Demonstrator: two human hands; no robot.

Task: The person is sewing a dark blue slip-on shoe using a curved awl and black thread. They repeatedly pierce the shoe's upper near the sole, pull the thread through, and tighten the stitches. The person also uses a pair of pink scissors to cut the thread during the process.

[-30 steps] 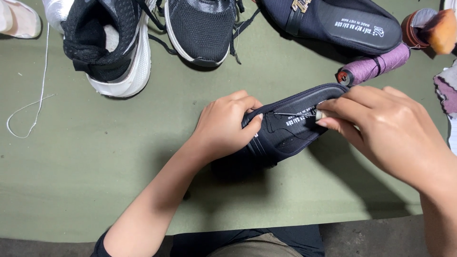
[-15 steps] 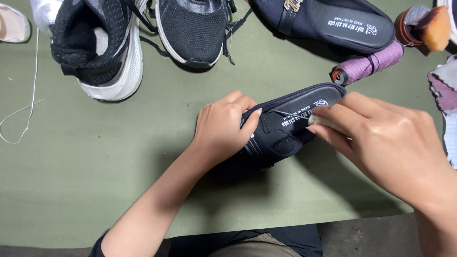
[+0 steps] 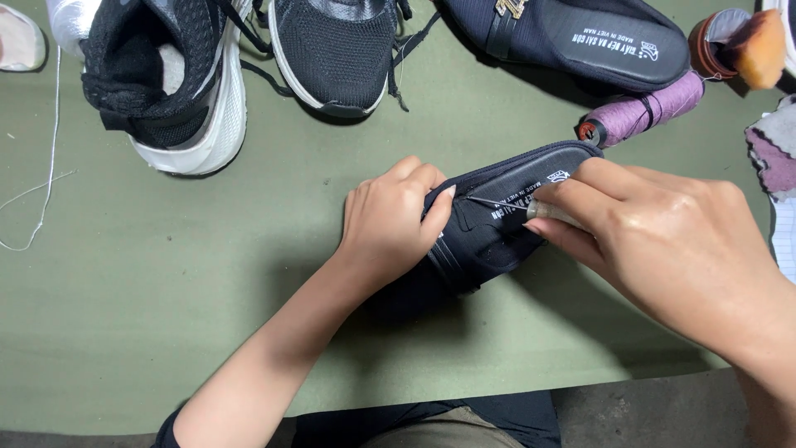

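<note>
A dark navy slip-on shoe (image 3: 497, 224) lies on its side on the green table (image 3: 166, 315), its insole facing up. My left hand (image 3: 385, 224) grips the shoe's upper at its left edge, fingers curled over the rim. My right hand (image 3: 663, 241) pinches a thin tool with a pale handle (image 3: 551, 213); its metal needle tip (image 3: 485, 202) points left into the shoe's rim near my left fingertips. A spool of purple thread (image 3: 643, 112) lies just behind the shoe.
The matching navy shoe (image 3: 580, 37) lies at the back right. Two black mesh sneakers (image 3: 166, 75) (image 3: 332, 50) stand at the back left. A round tin with a sponge (image 3: 738, 41), cloth scraps (image 3: 775, 149) and loose white thread (image 3: 50, 174) lie about.
The view has shifted slightly. My right hand has drawn the tool a little to the right along the shoe's rim. My left hand keeps its grip.
</note>
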